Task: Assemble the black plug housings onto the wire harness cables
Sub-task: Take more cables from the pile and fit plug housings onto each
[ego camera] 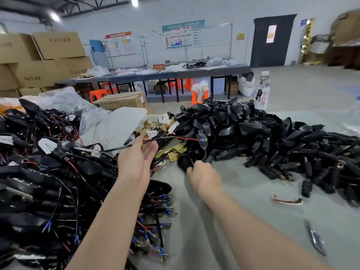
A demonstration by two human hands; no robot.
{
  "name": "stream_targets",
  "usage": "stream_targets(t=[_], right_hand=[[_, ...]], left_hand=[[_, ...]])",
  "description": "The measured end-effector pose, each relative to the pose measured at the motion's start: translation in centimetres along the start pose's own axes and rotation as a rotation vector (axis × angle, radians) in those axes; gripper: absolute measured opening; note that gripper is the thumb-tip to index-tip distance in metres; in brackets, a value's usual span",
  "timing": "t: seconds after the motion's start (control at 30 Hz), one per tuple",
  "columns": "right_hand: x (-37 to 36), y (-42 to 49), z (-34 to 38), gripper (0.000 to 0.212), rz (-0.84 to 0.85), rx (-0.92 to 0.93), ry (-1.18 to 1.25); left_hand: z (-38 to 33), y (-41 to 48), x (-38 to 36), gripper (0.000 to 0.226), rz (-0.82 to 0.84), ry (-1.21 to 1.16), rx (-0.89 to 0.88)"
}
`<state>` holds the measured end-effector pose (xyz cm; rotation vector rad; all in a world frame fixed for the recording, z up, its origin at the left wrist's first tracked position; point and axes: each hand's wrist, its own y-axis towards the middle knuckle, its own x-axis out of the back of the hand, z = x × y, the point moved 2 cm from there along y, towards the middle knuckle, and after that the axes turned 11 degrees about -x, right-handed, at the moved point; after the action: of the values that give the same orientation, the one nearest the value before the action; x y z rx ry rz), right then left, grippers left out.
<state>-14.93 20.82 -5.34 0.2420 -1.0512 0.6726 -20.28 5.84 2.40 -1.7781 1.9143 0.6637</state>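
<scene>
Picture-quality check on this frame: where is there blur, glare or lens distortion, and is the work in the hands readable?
Head view: motion blur smears the black plug housing gripped by the right hand; the cable pinched by the left hand is sharp; the ceiling lamps blow out; wide-angle bending and softness grow toward the edges, as on the cardboard at far right.
</scene>
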Motion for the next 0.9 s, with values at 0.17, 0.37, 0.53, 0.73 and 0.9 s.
stream_targets(t=[0.17,0.37,0.53,0.73,0.9], right_hand=[[0.7,-1.1,-1.4,0.021,0.110,-0.042,0.204],[4.5,-6.1,-7.4,0.014,0.500,-0.202,1.129],[7.0,-11.3,-13.7,0.015,0.596,-0.231,1.389],[6.7,-16.1,-18.8,0.032,0.676,-0.174,1.612],[6.6,-16.9,-20.7,0.027,0.585,-0.168,1.691]], left_hand=[[-0.2,-0.7,0.9,0.014,-0.024,-0.043,0.055],[1.3,-5.2,-1.0,0.008,0.038,-0.165,0.157],[3.7,-10.6,-1.5,0.012,0.155,-0.197,0.233],[6.8,-16.8,0.3,0.016,0.106,-0.244,0.358],[8.3,-19.2,1.9,0.017,0.033,-0.237,0.405]])
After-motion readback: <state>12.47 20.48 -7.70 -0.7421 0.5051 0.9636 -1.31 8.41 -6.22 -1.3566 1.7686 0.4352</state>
